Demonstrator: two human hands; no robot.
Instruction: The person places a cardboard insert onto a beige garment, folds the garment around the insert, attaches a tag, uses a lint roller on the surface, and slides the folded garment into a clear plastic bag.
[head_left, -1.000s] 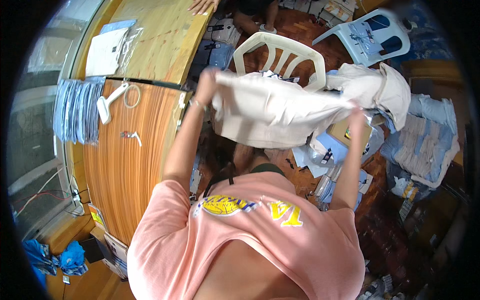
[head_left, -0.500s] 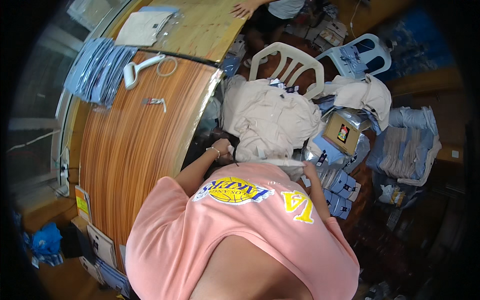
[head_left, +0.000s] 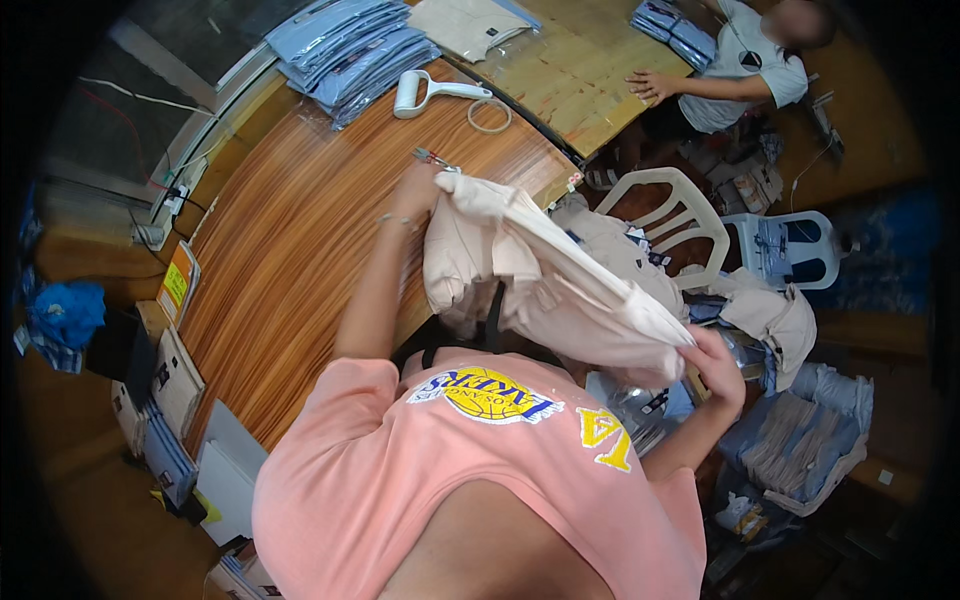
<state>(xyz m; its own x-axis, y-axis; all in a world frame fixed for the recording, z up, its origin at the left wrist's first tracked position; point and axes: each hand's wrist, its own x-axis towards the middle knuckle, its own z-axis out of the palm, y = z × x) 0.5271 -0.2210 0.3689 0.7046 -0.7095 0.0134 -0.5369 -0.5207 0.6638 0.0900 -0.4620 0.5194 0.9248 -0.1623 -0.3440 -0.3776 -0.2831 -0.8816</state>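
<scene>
A cream garment (head_left: 570, 290) hangs stretched between my two hands, its upper edge pulled into a long slanting fold. My left hand (head_left: 420, 192), blurred by motion, grips one end above the striped wooden table (head_left: 290, 230). Lower down on the right, my right hand (head_left: 715, 365) pinches the other end between thumb and fingers. Just beyond my left hand lies a small red-and-silver hand tool (head_left: 430, 157), partly hidden. A white lint roller (head_left: 408, 95) and a ring-shaped roll of tape (head_left: 490, 115) rest farther back on the table.
Bagged blue garments (head_left: 350, 55) are stacked at the table's far edge. Behind the held garment stands a white plastic chair (head_left: 668, 190) with more cream garments (head_left: 610, 240). Another person's hand (head_left: 655, 87) rests on the far table. Garment bundles (head_left: 800, 430) lie at right.
Both hands have risen from in front of my body, lifting the cream garment and spreading it. My left hand has moved over the table. The view has shifted leftward.
</scene>
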